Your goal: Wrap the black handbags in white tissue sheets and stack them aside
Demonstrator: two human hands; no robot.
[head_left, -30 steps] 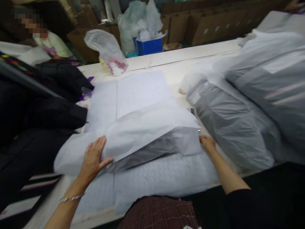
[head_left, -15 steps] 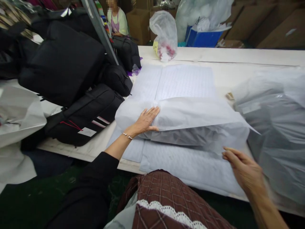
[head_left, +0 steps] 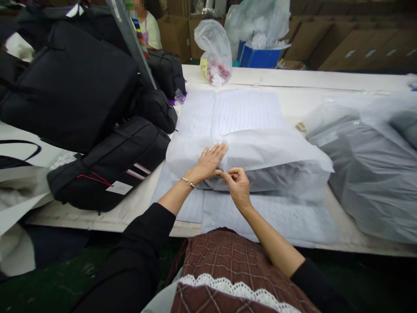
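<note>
In front of me lies a dark item wrapped in a frosted plastic bag (head_left: 276,150), its upper layer folded over and its near side showing dark through the film. My left hand (head_left: 208,163) rests on the left part of this bag, fingers stretched out and palm down. Close beside its thumb is my right hand (head_left: 239,184), with thumb and fingertips pinched together at the near edge of the fold. Whatever sits in that pinch is too small to make out. Flat sheets of frosted plastic (head_left: 247,108) lie beneath and behind the wrapped item.
Black bags (head_left: 110,165) are piled at the left, one with a white tag (head_left: 119,188). At the right stand dark items in frosted plastic (head_left: 368,174). Farther back are a clear bag (head_left: 215,52), a blue box (head_left: 260,55), cardboard boxes (head_left: 352,48) and a seated person (head_left: 151,32).
My right hand has moved left from the bag's right end to beside my left thumb. My left hand still lies flat on the plastic. The view has shifted slightly.
</note>
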